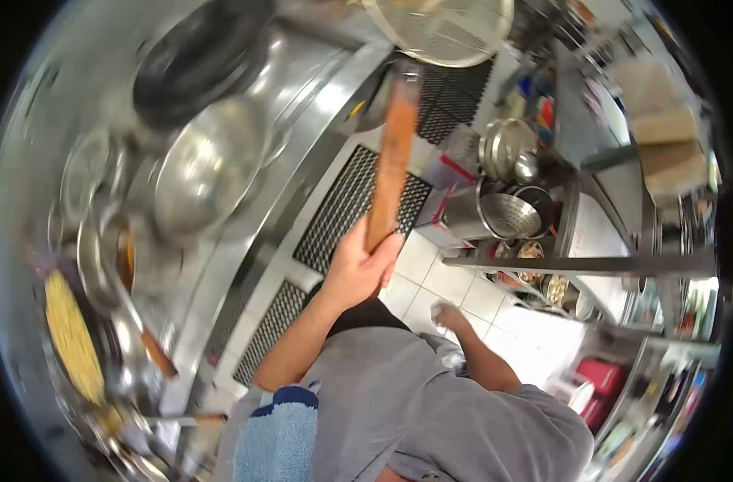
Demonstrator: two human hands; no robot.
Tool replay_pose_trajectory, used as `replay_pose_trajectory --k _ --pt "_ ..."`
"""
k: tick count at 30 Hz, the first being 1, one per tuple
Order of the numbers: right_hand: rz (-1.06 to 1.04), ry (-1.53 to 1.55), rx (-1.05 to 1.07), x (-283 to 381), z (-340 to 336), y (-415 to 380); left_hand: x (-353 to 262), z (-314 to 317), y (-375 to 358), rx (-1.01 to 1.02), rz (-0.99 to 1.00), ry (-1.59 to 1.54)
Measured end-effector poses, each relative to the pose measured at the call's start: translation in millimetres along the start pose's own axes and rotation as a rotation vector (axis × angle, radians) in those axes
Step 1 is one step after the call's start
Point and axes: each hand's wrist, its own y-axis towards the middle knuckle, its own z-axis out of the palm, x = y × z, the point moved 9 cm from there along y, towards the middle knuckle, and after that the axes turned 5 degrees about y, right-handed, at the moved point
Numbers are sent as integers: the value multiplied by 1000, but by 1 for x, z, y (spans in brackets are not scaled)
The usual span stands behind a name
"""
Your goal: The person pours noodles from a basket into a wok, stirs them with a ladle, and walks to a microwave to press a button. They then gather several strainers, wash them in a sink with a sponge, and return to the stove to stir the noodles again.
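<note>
Closed around an orange-brown wooden handle [395,153] is my left hand [362,261]. The handle leads up to a round wire-mesh strainer [443,28], cut off by the top edge and held out over the floor. My right hand [447,315] hangs low beside my body above the tiles, small and blurred; its fingers cannot be made out. A blue towel [278,438] lies against my left upper arm.
On the left, a steel counter [314,100] holds a black wok [202,68], a metal bowl [206,169], ladles and a pale yellow mass [73,337]. Black mats [346,213] cover floor beside it. At right, shelving [583,265] holds pots and a perforated strainer [511,217].
</note>
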Motion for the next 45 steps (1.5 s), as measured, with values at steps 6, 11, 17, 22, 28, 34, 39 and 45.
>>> replay_pose_trajectory --k 6,11,17,22,28,34,39,45 --pt "266 -111 135 33 -9 -189 -48 38 126 63 51 50" --pt "168 223 -153 75 -45 -198 -77 95 239 123 78 103" --pt "163 414 -236 95 -103 -141 -83 154 369 218 118 139" --pt "-29 353 -282 115 -153 -87 -97 184 448 237 59 109" --pt "-11 417 -363 254 -304 -53 -115 189 561 232 61 125" --pt "-99 430 -346 287 -356 53 -144 193 678 263 13 129" --pt "-178 276 -548 345 -444 106 -157 214 761 342 18 124" --pt "-32 40 -572 398 -520 150 -142 261 856 469 -15 82"
